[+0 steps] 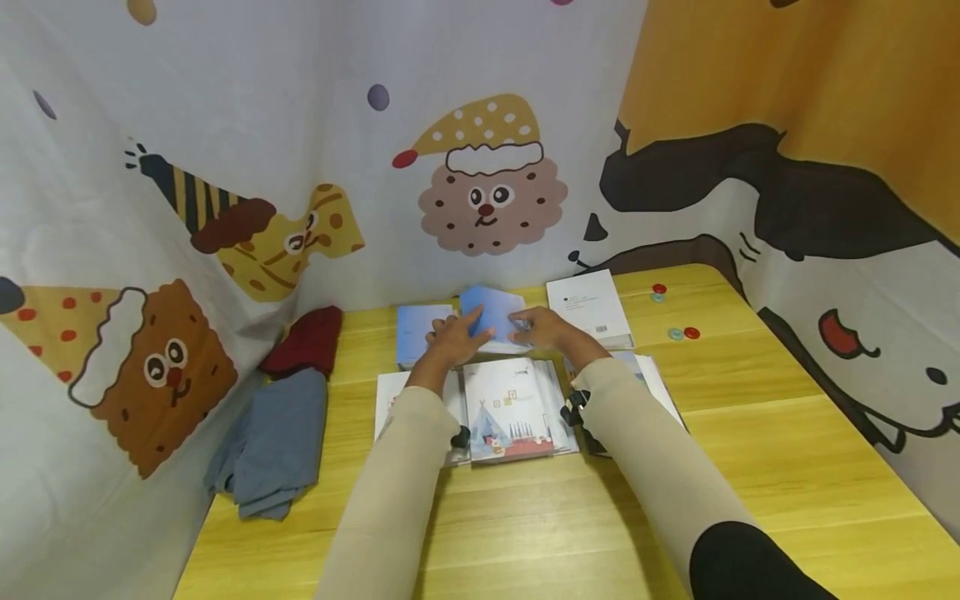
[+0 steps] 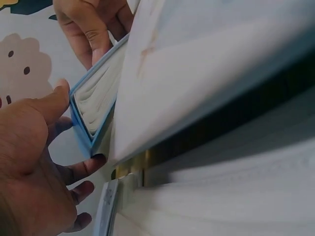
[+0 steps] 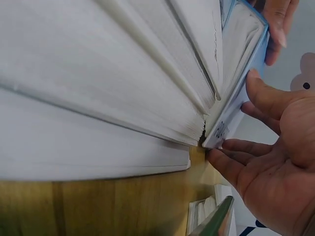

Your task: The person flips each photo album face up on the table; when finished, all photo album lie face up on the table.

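Note:
A thick blue book (image 1: 492, 307) is between my two hands at the back of the table, tilted with its near page edge raised. My left hand (image 1: 452, 340) pinches its left side, thumb on the cover and fingers lower down, as the left wrist view shows. On the other side, my right hand (image 3: 280, 132) holds the cover edge with thumb and fingers. Another blue book (image 1: 420, 333) lies left of it. Just in front is a white book with a tent picture (image 1: 506, 417), on fanned-out books.
A white book (image 1: 588, 304) lies back right, and more books (image 1: 656, 383) lie under my right forearm. Red and teal discs (image 1: 692, 333) are on the right of the yellow table (image 1: 750, 467). Folded grey cloth (image 1: 281, 442) and dark red cloth (image 1: 311, 337) sit at left. A printed curtain hangs behind.

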`<state>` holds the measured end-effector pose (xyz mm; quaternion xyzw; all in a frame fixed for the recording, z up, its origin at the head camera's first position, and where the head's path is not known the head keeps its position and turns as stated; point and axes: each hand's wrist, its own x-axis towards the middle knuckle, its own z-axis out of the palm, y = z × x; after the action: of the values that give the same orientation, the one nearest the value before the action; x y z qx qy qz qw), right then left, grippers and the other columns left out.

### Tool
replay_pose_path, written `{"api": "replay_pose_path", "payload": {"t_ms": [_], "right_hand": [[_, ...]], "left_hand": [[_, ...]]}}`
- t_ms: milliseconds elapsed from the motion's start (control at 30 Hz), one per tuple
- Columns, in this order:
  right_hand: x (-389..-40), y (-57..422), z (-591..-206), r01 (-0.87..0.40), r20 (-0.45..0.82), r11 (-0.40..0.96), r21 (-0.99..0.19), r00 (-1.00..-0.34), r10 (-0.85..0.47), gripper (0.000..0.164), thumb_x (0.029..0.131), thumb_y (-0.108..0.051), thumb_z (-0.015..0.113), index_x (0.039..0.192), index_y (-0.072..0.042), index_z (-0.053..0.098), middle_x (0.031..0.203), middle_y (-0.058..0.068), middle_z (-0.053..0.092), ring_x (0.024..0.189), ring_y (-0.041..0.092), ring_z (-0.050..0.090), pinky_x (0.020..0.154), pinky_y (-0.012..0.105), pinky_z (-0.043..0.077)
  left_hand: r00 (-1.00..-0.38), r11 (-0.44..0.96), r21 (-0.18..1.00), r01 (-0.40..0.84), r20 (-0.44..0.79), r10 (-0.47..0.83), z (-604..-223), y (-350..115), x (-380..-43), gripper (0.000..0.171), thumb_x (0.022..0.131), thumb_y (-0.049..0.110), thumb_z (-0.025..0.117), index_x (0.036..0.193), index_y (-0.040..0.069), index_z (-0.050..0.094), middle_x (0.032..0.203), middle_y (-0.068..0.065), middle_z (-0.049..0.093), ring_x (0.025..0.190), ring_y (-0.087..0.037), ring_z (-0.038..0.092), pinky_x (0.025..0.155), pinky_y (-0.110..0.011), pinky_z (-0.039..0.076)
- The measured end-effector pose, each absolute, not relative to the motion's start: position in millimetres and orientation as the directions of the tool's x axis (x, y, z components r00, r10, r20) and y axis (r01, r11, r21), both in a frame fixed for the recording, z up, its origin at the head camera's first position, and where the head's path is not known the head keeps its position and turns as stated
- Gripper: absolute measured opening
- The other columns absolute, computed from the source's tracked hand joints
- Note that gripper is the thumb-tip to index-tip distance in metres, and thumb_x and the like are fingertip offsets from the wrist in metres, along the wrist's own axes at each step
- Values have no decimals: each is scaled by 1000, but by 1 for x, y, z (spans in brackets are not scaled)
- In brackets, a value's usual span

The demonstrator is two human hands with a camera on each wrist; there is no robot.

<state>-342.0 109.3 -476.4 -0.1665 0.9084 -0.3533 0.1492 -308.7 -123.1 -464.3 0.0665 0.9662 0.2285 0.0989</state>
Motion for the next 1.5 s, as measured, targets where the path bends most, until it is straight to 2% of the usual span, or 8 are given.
{"api": "replay_pose_path", "payload": {"t_ms": [167, 433, 667, 767, 1067, 1233, 1500], "right_hand": [[-342, 108, -477, -176, -174, 715, -677, -905, -388, 61, 108, -35, 69, 164, -17, 52, 174, 19, 43, 163, 45, 37, 134, 63, 28], [-340, 106, -482, -182, -168, 730, -658, -910, -379, 65, 108, -36, 69, 165, -14, 49, 177, 18, 37, 165, 43, 32, 136, 61, 25], [-338, 104, -483, -199, -156, 753, -627, -915, -372, 66, 108, -37, 69, 165, -11, 49, 180, 20, 29, 167, 44, 29, 137, 60, 23], [-338, 104, -483, -200, -163, 766, -611, -915, -369, 67, 107, -38, 69, 165, -11, 49, 180, 20, 28, 167, 44, 29, 137, 60, 24], [-332, 101, -482, -178, -180, 787, -591, -922, -343, 66, 109, -39, 67, 166, -11, 47, 180, 21, 27, 167, 45, 27, 137, 61, 22], [-328, 99, -480, -134, -201, 779, -612, -927, -317, 66, 109, -39, 66, 166, -12, 46, 181, 20, 26, 167, 45, 26, 136, 63, 21], [-329, 98, -474, -172, -194, 815, -553, -925, -326, 69, 109, -44, 66, 167, -12, 46, 180, 20, 29, 167, 44, 28, 136, 61, 23]], "left_hand": [[-961, 885, 461, 58, -214, 174, -471, -123, -313, 74, 112, 62, 49, 176, 39, 20, 174, -28, 34, 158, -56, 25, 129, -72, 20], [-951, 892, 451, 21, -265, 157, -481, -124, -320, 77, 111, 63, 49, 176, 38, 16, 177, -26, 31, 165, -54, 14, 135, -71, 7], [-962, 917, 397, 42, -233, 145, -480, -123, -312, 76, 110, 63, 51, 176, 37, 22, 177, -23, 30, 165, -52, 16, 133, -74, 5], [-965, 927, 372, 41, -224, 133, -477, -122, -307, 74, 110, 63, 50, 175, 37, 25, 179, -23, 27, 167, -52, 13, 133, -76, 2], [-967, 942, 332, 43, -222, 122, -484, -124, -305, 73, 109, 70, 44, 174, 43, 23, 185, -19, 4, 170, -54, -4, 131, -79, -7], [-962, 935, 351, 42, -237, 132, -485, -125, -307, 72, 111, 68, 43, 175, 42, 22, 186, -18, -1, 169, -53, -9, 129, -80, -11], [-953, 928, 371, 15, -277, 126, -479, -124, -310, 69, 113, 62, 41, 175, 42, 19, 186, -14, -4, 170, -50, -12, 128, -80, -15]]}}
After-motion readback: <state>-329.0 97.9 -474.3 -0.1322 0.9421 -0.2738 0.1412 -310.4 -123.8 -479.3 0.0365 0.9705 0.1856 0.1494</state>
